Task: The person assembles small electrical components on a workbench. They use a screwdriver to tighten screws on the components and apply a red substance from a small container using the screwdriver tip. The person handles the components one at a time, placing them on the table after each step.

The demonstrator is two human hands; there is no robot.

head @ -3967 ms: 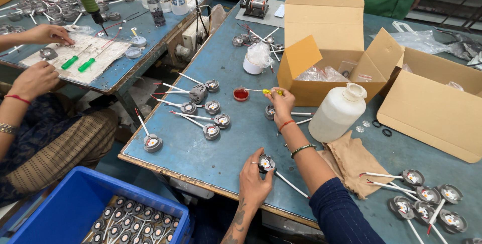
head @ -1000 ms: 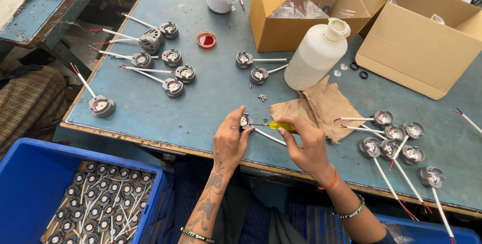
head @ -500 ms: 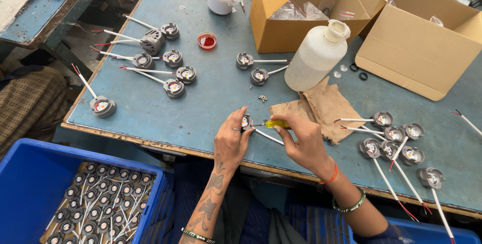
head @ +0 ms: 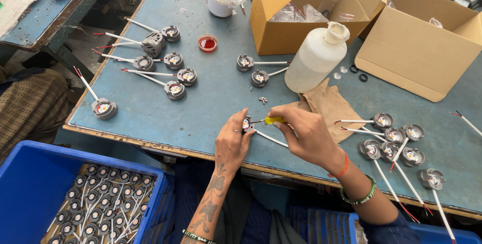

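My left hand pins a small round grey lamp part with white wires against the blue table near its front edge. A small yellow-handled screwdriver is gripped in my right hand, its tip pointing left into that part. A few tiny screws lie just beyond my hands. A crumpled brown cloth lies beside my right hand.
Several wired lamp parts lie at the right and at the far left. A white plastic bottle, a red dish and two open cardboard boxes stand behind. A blue crate of parts sits below left.
The view has dropped from the box area to the table's front edge. My hands stay on the part and screwdriver, with only slight shifts in the last second.
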